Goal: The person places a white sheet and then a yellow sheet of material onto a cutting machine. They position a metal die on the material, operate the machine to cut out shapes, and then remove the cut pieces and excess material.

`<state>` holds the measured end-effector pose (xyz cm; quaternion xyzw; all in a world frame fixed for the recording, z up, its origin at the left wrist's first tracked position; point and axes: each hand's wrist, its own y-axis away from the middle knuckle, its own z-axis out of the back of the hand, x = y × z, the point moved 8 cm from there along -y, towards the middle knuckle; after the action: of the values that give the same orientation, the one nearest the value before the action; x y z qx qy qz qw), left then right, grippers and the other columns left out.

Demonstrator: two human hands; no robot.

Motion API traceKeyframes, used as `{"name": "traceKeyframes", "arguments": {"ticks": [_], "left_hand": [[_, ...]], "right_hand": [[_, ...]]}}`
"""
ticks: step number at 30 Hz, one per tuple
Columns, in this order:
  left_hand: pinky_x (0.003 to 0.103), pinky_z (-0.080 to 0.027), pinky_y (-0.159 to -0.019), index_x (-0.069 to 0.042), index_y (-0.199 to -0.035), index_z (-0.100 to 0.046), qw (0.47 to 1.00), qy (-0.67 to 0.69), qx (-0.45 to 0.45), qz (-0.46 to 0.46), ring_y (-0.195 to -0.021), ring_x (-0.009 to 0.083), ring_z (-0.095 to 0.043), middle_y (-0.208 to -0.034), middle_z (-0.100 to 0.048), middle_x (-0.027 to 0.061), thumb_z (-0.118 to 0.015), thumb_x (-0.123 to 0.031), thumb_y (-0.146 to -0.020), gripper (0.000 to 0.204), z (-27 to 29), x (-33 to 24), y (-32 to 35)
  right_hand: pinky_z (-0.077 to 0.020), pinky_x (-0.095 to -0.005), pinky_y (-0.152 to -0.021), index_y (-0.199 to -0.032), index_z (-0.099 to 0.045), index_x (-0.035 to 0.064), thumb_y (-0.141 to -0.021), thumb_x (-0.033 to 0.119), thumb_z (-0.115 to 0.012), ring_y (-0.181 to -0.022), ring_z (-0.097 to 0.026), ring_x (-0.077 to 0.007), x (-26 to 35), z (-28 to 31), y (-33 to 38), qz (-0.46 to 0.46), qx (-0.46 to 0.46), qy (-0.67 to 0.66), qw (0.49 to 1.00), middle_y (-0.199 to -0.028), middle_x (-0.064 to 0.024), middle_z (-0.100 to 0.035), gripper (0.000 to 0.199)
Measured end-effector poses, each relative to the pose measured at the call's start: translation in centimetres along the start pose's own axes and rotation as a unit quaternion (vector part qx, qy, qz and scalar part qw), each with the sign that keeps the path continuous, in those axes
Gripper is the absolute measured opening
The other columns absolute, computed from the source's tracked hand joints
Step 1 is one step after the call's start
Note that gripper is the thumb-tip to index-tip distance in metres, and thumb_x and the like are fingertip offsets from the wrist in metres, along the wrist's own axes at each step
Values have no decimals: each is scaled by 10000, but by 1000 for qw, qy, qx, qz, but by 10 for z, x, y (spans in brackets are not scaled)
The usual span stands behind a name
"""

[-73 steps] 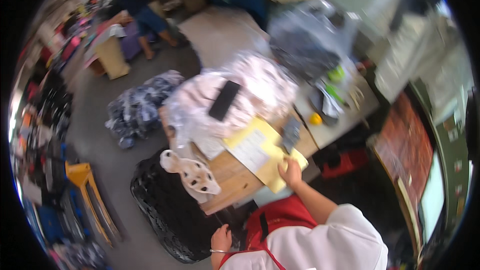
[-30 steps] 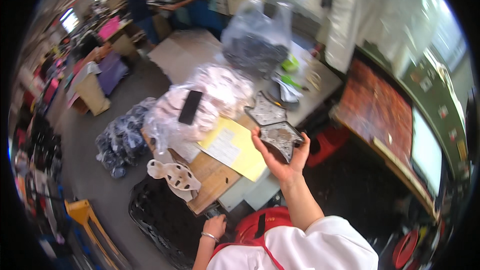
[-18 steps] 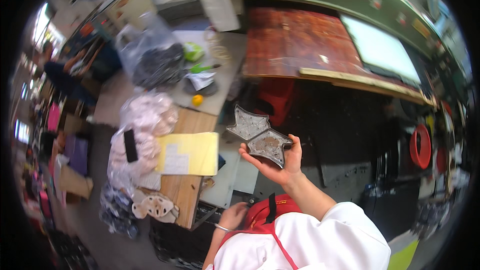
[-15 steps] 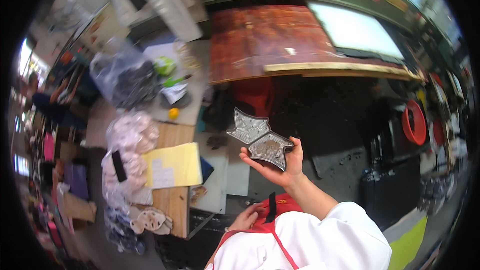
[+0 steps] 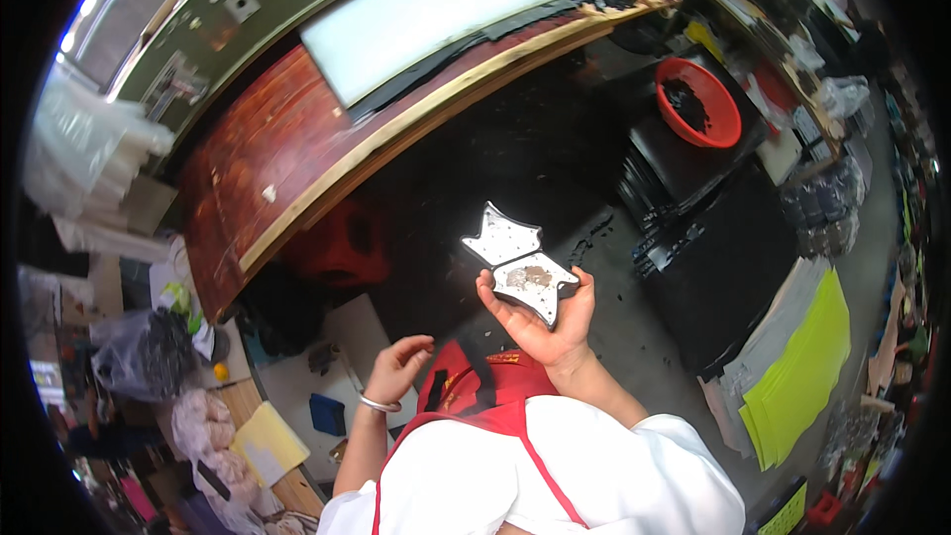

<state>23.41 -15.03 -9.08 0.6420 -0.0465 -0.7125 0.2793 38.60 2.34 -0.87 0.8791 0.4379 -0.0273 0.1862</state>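
Observation:
My right hand (image 5: 557, 322) holds a two-leaved metal mould (image 5: 502, 236) from below, with the thumb along its right side. The mould lies folded out, its two pointed, star-like halves meeting at a seam. Its upper faces shine white under the light, with small dark dots. A brownish patch marks the nearer half, and the sides are dark. My left hand (image 5: 398, 369), with a bangle at the wrist, hangs in the air left of the red apron (image 5: 505, 381). Its fingers are loosely bent, and nothing shows in them.
Ahead stands a worn reddish table (image 5: 253, 149) with a white board (image 5: 426, 15) on it. To the right, a red basin (image 5: 698, 104) with dark contents rests on a black stack. Yellow-green sheets (image 5: 797, 372) lie nearer. A wooden bench (image 5: 238, 401) with bags and yellow paper is at left.
My view has swung to the right, bringing the red basin and yellow-green sheets further in. My left hand has come up from the apron. The mould stays in my right hand.

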Motion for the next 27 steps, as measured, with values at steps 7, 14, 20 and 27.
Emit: {"name": "traceKeyframes", "arguments": {"ticks": [7, 14, 20, 27], "left_hand": [[260, -533, -814, 29, -1129, -621, 994, -67, 64, -63, -920, 151, -660, -981, -685, 108, -558, -8, -924, 218, -33, -78, -105], [280, -537, -808, 21, -1117, -628, 951, -155, 34, -266, -899, 173, -659, -993, -659, 105, -569, 13, -909, 216, -11, -218, -255], [406, -453, -972, -5, -1234, -546, 854, -287, -244, -359, -1128, 367, -561, -1206, -579, 211, -683, -97, -821, 445, 124, -310, -364], [549, -106, -1159, 13, -1463, -273, 802, -487, -346, 14, -1453, 315, -165, -1548, -218, 204, -512, -477, -906, 780, 265, -287, -515]], "right_hand": [[-401, -474, -1050, -1310, -444, -54, -782, 465, -538, -1178, -466, -391, 91, -8, -22, 95, -30, -53, 994, -1286, -248, -472, 746], [-415, -478, -1020, -1343, -445, -20, -788, 516, -500, -1167, -490, -433, 147, -44, -105, 134, -58, 60, 988, -1272, -256, -511, 774], [-371, -485, -1073, -1368, -429, -12, -748, 530, -519, -1203, -491, -435, 173, -107, -193, 9, 23, 210, 977, -1306, -287, -498, 828], [-343, -496, -1094, -1431, -327, -32, -747, 537, -542, -1258, -453, -443, 200, -159, -248, -11, 37, 322, 946, -1386, -312, -410, 915]]}}
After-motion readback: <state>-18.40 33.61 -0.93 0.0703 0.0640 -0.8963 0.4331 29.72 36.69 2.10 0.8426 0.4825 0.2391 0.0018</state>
